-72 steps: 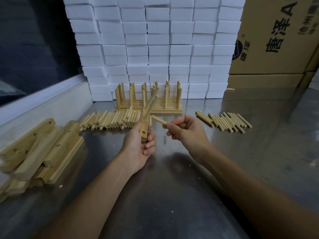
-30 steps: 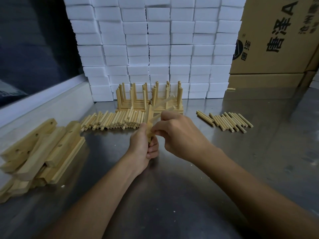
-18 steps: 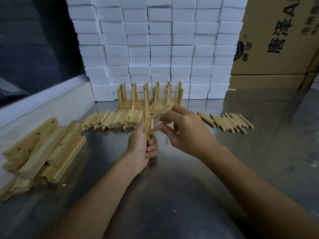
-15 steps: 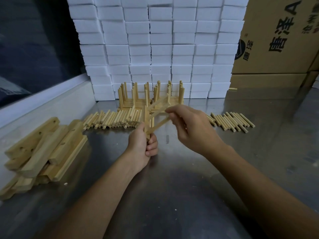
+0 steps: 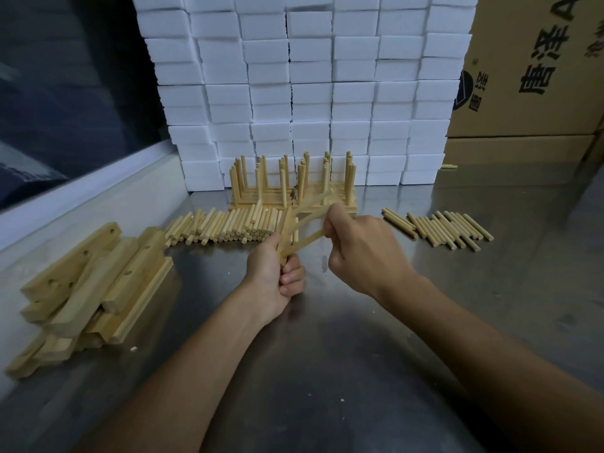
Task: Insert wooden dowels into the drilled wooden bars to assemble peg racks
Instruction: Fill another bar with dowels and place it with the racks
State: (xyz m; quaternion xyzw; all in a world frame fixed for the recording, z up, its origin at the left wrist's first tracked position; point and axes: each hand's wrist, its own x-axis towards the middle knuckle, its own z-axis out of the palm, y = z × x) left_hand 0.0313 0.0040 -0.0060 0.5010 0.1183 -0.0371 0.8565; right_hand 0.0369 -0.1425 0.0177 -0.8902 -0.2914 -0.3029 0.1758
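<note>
My left hand (image 5: 273,279) grips the lower end of a drilled wooden bar (image 5: 287,233), held upright above the steel table. Three dowels fan out from the bar to the right. My right hand (image 5: 362,253) holds the lowest dowel (image 5: 305,240) near its outer end, the fingers curled round it. Loose dowels lie in a row (image 5: 225,225) behind my left hand, and a second lot of dowels (image 5: 438,227) lies to the right. Bare drilled bars (image 5: 94,282) are piled at the left. Finished peg racks (image 5: 291,184) stand at the back.
A wall of white foam blocks (image 5: 310,86) rises behind the racks. Cardboard boxes (image 5: 536,67) stand at the back right. A white ledge (image 5: 85,194) with a dark pane above runs along the table's left side. The steel table top (image 5: 327,371) reaches toward me.
My right hand brought a dowel to the bar and pushed it into a low hole. It has since slid outward along that dowel. The left hand kept the bar upright.
</note>
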